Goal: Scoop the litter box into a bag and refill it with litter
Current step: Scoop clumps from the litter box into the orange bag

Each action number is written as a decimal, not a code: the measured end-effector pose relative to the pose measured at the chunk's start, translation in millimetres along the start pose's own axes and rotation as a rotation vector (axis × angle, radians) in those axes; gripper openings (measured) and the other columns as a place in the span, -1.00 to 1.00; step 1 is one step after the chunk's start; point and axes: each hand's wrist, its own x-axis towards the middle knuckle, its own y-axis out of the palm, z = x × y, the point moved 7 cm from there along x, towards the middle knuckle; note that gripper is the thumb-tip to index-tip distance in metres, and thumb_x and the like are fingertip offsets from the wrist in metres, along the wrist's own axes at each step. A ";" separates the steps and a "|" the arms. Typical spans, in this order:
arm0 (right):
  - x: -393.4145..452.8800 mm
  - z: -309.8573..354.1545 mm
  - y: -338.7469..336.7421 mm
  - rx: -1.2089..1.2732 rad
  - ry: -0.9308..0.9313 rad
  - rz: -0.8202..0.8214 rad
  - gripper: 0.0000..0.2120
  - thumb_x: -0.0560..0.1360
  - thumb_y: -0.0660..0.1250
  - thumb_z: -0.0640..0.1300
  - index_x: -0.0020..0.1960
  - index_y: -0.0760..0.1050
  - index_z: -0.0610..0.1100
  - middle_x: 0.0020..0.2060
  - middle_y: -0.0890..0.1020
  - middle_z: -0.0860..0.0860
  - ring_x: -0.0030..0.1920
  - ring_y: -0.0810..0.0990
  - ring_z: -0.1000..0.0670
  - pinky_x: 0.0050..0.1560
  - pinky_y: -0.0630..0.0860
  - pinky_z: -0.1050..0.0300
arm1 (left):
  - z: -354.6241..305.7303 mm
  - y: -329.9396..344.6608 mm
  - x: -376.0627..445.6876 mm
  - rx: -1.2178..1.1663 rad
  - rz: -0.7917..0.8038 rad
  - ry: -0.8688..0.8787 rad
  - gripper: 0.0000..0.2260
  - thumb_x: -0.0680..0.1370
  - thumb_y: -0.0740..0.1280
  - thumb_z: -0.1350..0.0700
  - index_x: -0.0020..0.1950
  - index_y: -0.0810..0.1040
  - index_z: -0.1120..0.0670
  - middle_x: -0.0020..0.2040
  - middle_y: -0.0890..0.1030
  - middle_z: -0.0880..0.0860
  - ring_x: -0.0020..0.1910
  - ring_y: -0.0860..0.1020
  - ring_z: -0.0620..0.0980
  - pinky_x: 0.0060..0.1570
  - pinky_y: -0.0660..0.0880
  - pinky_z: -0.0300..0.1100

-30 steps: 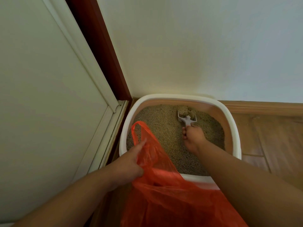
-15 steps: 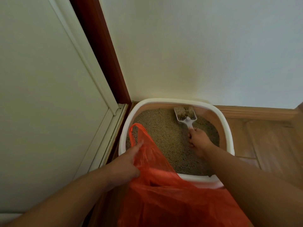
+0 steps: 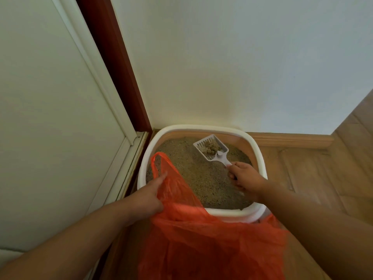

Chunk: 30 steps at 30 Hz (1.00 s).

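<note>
In room corner, against wall: white-rimmed litter box [image 3: 259, 156], litter level. Right hand [image 3: 243, 178] clenched round slotted scoop [image 3: 211, 147] handle, clump raised above far side, probably letting loose grains sift. Left hand [image 3: 149, 196] pinched orange bag [image 3: 201, 235] edge at near rim, mouth held ready for dump.

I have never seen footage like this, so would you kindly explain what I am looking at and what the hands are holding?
There is no machine here: a person wears a camera on the head, looking down at their own two bare arms. On the wooden floor, in a wall corner, sits a white-rimmed litter box filled with litter. The right hand grips the handle of a white slotted scoop carrying a clump. The left hand holds an orange plastic bag by its edge, in front of the box.
</note>
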 end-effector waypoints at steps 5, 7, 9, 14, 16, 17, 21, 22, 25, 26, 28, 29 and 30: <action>-19.5 1.2 -12.7 -0.064 0.016 0.027 -0.72 0.67 0.24 -0.01 -0.18 0.43 -0.09 -0.43 0.41 0.03 -0.49 0.29 0.06 -0.48 0.24 0.16 | 1.4 0.8 4.0 0.019 0.004 -0.008 -0.01 0.45 0.36 0.39 0.66 -0.06 -0.25 0.59 0.25 0.05 0.09 0.65 0.01 -0.23 0.61 -0.22; -22.9 -0.3 -16.8 -0.087 0.016 0.029 -0.74 0.67 0.24 -0.03 -0.17 0.43 -0.09 -0.41 0.42 0.03 -0.48 0.30 0.07 -0.47 0.24 0.17 | -0.1 1.3 5.4 0.020 -0.002 0.002 0.00 0.44 0.35 0.40 0.66 -0.05 -0.24 0.59 0.27 0.06 0.06 0.66 0.00 -0.23 0.61 -0.21; -27.0 -0.4 -18.9 -0.112 0.019 0.032 -0.76 0.67 0.25 -0.04 -0.14 0.43 -0.10 -0.39 0.42 0.03 -0.49 0.31 0.09 -0.49 0.26 0.20 | -1.8 1.7 5.7 0.022 -0.005 0.005 0.00 0.44 0.35 0.41 0.66 -0.06 -0.24 0.57 0.29 0.07 0.06 0.66 0.00 -0.20 0.64 -0.17; -31.7 0.7 -19.2 -0.123 0.023 0.044 -0.77 0.67 0.25 -0.03 -0.12 0.43 -0.10 -0.38 0.42 0.03 -0.49 0.32 0.10 -0.48 0.27 0.21 | -2.9 0.8 1.7 0.035 -0.009 0.001 0.01 0.43 0.36 0.41 0.66 -0.06 -0.24 0.57 0.30 0.08 0.05 0.67 0.03 -0.10 0.67 -0.07; -32.6 2.1 -18.3 -0.135 0.019 0.050 -0.78 0.67 0.25 -0.04 -0.11 0.42 -0.11 -0.38 0.41 0.03 -0.49 0.31 0.10 -0.49 0.26 0.21 | -1.6 -0.4 -0.2 0.038 -0.009 -0.006 0.01 0.44 0.37 0.40 0.67 -0.07 -0.23 0.53 0.34 0.10 0.02 0.67 0.03 -0.12 0.66 -0.10; -33.7 3.6 -17.0 -0.143 0.016 0.057 -0.77 0.67 0.25 -0.04 -0.12 0.42 -0.11 -0.39 0.40 0.03 -0.50 0.30 0.10 -0.49 0.25 0.22 | -0.8 -1.0 -0.8 0.038 -0.007 -0.006 0.02 0.43 0.37 0.40 0.67 -0.08 -0.22 0.51 0.36 0.11 0.01 0.67 0.04 -0.14 0.65 -0.11; -38.0 7.5 -12.6 -0.173 0.019 0.099 -0.73 0.67 0.25 -0.05 -0.19 0.40 -0.09 -0.43 0.40 0.05 -0.49 0.28 0.10 -0.52 0.23 0.24 | 2.6 -2.3 -3.0 0.061 0.014 -0.009 0.06 0.40 0.42 0.38 0.67 -0.11 -0.20 0.53 0.32 0.11 0.09 0.64 0.06 -0.15 0.63 -0.17; -38.5 7.4 -12.4 -0.183 0.024 0.108 -0.74 0.67 0.25 -0.06 -0.18 0.40 -0.10 -0.42 0.40 0.05 -0.49 0.29 0.09 -0.51 0.23 0.24 | 3.8 -2.2 -3.7 0.073 0.025 -0.014 0.09 0.39 0.46 0.35 0.67 -0.13 -0.19 0.56 0.28 0.09 0.16 0.61 0.06 -0.10 0.64 -0.17; -37.0 3.6 -11.7 -0.218 0.033 0.150 -0.76 0.67 0.26 -0.06 -0.15 0.42 -0.12 -0.41 0.41 0.02 -0.48 0.28 0.07 -0.51 0.22 0.21 | 8.0 0.0 -6.4 0.106 0.080 -0.038 0.22 0.32 0.60 0.24 0.66 -0.20 -0.22 0.62 0.16 0.05 0.41 0.44 0.10 0.25 0.58 -0.05; -35.7 1.9 -12.3 -0.216 0.036 0.154 -0.76 0.67 0.25 -0.07 -0.15 0.42 -0.13 -0.41 0.40 0.02 -0.48 0.27 0.07 -0.51 0.20 0.21 | 8.4 1.8 -7.7 0.111 0.104 -0.045 0.25 0.31 0.63 0.21 0.65 -0.23 -0.22 0.64 0.13 0.05 0.46 0.39 0.11 0.33 0.53 -0.01; -34.2 -0.7 -13.8 -0.204 0.040 0.169 -0.75 0.67 0.24 -0.06 -0.17 0.42 -0.11 -0.41 0.39 0.01 -0.47 0.25 0.06 -0.50 0.17 0.19 | 8.1 5.1 -10.0 0.119 0.140 -0.053 0.29 0.30 0.66 0.19 0.65 -0.27 -0.21 0.65 0.10 0.04 0.50 0.34 0.11 0.38 0.48 0.00; -33.6 -1.8 -14.4 -0.205 0.042 0.176 -0.74 0.66 0.25 -0.05 -0.19 0.43 -0.10 -0.40 0.38 0.00 -0.46 0.25 0.05 -0.49 0.17 0.18 | 7.6 6.4 -10.5 0.127 0.149 -0.057 0.29 0.31 0.66 0.18 0.65 -0.28 -0.20 0.65 0.09 0.03 0.51 0.33 0.11 0.39 0.47 -0.02; -32.7 -3.1 -15.9 -0.207 0.047 0.175 -0.73 0.66 0.26 -0.04 -0.21 0.44 -0.08 -0.39 0.37 -0.01 -0.45 0.25 0.05 -0.47 0.16 0.16 | 7.1 7.3 -10.6 0.140 0.154 -0.059 0.30 0.31 0.67 0.18 0.65 -0.28 -0.20 0.66 0.07 0.03 0.52 0.31 0.11 0.39 0.46 -0.02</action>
